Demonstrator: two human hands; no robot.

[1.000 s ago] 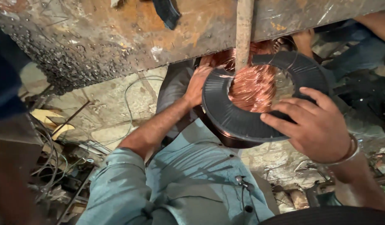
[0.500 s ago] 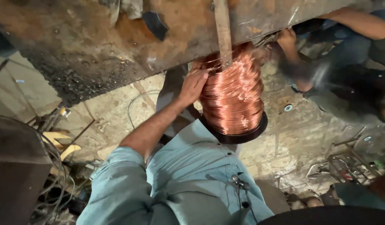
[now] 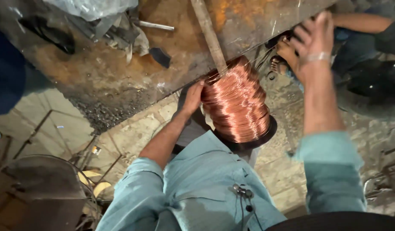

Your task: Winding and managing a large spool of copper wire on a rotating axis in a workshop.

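Left hand (image 3: 192, 97) sits pressed flat, fingers together, against the side of the copper wire coil (image 3: 237, 102) at centre frame — bracing it, not wrapped round it. A second ago I had both hands on a dark ring over this coil; half a second ago the ring was gone from the top and the bare copper turns showed. Now the right hand (image 3: 310, 42) has swung away to the upper right, fingers spread and holding nothing, blurred enough that I can only say it seems to hover near someone else's foot (image 3: 278, 64) by the bench edge. The coil stands on its dark flange (image 3: 266, 134) below, a rusty rod (image 3: 208, 34) running down into its top from the corroded metal bench (image 3: 120, 64) across the upper frame. So only one hand steadies the winding now — the copper lies exposed along its whole height. Pale blue sleeves (image 3: 330, 171) fill the lower frame.
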